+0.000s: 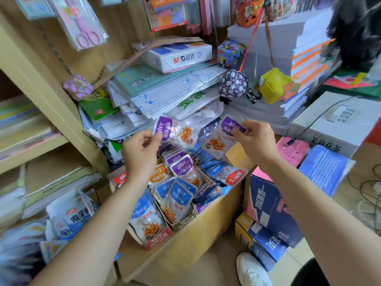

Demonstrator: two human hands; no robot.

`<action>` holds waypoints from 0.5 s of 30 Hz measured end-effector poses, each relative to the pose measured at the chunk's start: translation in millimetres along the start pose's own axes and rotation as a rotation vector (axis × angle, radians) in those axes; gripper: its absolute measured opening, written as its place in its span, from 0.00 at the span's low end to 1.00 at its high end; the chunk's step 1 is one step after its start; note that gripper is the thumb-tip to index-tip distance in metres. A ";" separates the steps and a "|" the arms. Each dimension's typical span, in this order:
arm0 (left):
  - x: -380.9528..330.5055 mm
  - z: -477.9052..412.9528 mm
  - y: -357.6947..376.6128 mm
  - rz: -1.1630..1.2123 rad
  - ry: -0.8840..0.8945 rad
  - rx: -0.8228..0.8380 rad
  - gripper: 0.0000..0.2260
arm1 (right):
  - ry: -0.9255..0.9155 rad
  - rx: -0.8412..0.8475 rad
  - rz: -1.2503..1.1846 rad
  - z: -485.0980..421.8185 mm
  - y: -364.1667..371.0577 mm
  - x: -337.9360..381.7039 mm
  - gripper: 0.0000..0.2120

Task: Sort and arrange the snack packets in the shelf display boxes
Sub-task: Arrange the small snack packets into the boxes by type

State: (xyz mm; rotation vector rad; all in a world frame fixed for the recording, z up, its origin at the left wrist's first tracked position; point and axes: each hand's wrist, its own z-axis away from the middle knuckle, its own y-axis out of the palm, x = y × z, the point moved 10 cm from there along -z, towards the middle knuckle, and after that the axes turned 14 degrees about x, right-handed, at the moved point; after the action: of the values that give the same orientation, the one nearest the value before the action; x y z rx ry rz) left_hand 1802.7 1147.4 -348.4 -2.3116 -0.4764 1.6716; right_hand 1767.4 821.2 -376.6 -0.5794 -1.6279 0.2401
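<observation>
My left hand (140, 149) pinches the top of a purple-topped snack packet (181, 132) and holds it up above the boxes. A second purple-topped packet (221, 141) hangs from my right hand (255, 139), pinched by its purple top edge. Below both hands, small display boxes (183, 222) stand inside a large cardboard carton (191, 242). They hold upright blue-topped packets (177, 201), purple-topped ones (184, 170) and an orange-topped one (158, 175). Loose blue packets (208, 159) and a red-topped packet (235, 175) lie at the carton's far right.
A messy heap of paper packs and notebooks (156, 89) rises right behind the carton. Wooden shelves (41, 141) stand at the left. Fabric balls (233, 83) hang at the right, above stacked paper. Blue boxes (272, 215) and a white shoe (251, 269) are on the floor at the right.
</observation>
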 end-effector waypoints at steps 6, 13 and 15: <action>20.5 56.2 -77.4 0.263 -0.020 -0.288 0.03 | -0.091 0.130 -0.118 13.5 33.8 30.7 0.08; 72.5 99.2 -86.7 0.376 -0.165 -0.322 0.06 | -0.271 0.258 0.220 18.3 86.6 66.1 0.02; 67.9 93.9 -86.4 0.382 -0.151 -0.290 0.06 | -0.259 0.335 0.333 15.6 105.3 61.3 0.04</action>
State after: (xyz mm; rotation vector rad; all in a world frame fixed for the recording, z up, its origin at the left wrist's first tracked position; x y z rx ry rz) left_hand 1723.0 1254.7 -403.4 -2.6252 -0.3403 2.0856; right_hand 1773.6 943.9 -376.3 -0.5737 -1.6827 0.8472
